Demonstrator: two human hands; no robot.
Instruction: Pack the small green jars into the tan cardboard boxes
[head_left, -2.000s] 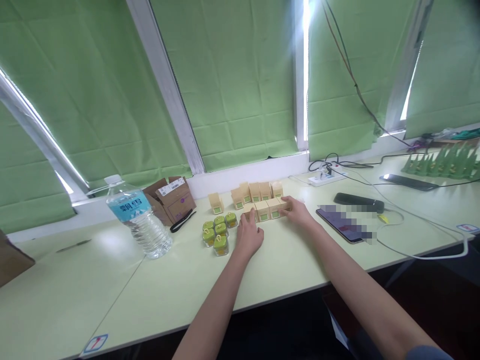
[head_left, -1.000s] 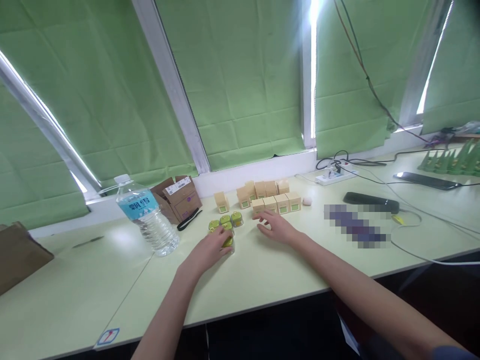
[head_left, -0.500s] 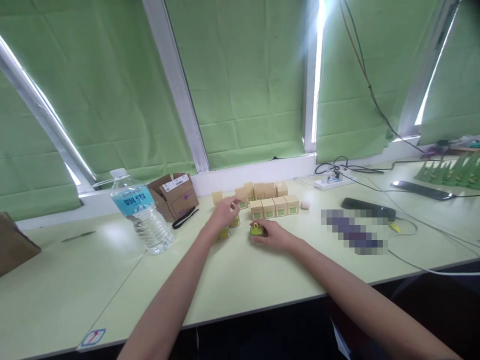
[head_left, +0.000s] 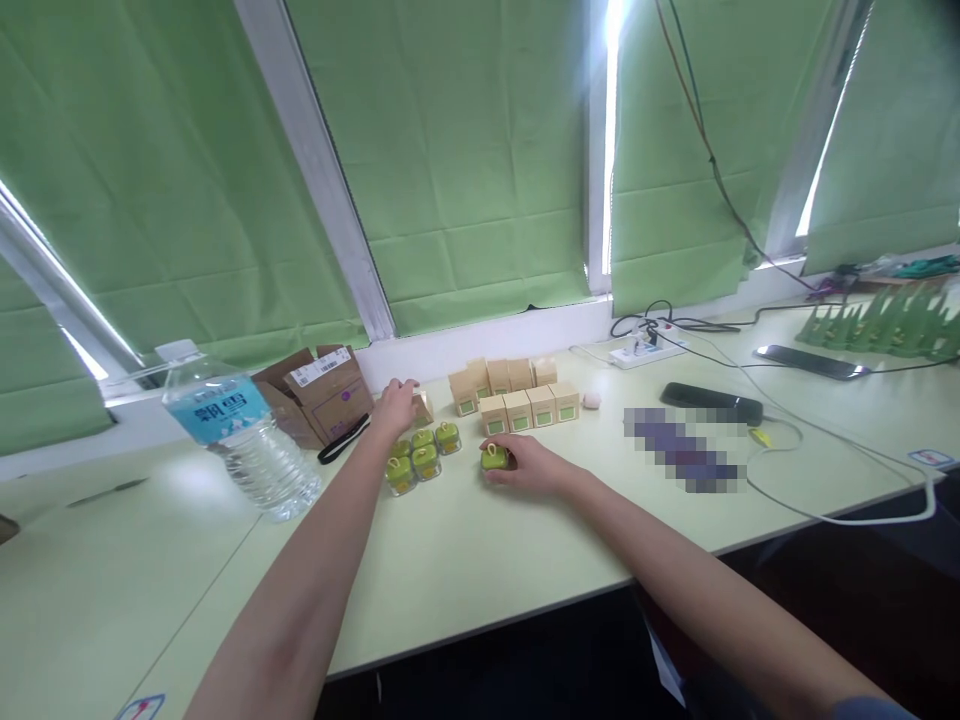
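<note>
My right hand is closed round a small clear jar with a green lid and a loop on top, which it holds at the tabletop. My left hand reaches farther back, its fingers curled at a small cardboard box that looks tilted; the thumb is hidden. Several similar green-lidded jars stand grouped beside my left wrist, some partly covered by it. Behind my right hand, small tan boxes with green label windows stand in a front row, with more tan boxes behind them.
A large water bottle and an open brown carton stand on the left, a black strap before it. To the right are a small pinkish object, a black phone, a power strip, and loose cables.
My left hand has moved left, from beside the tan boxes to the separate small box, uncovering more jars. My right hand stays on its jar. The view has shifted slightly right.
</note>
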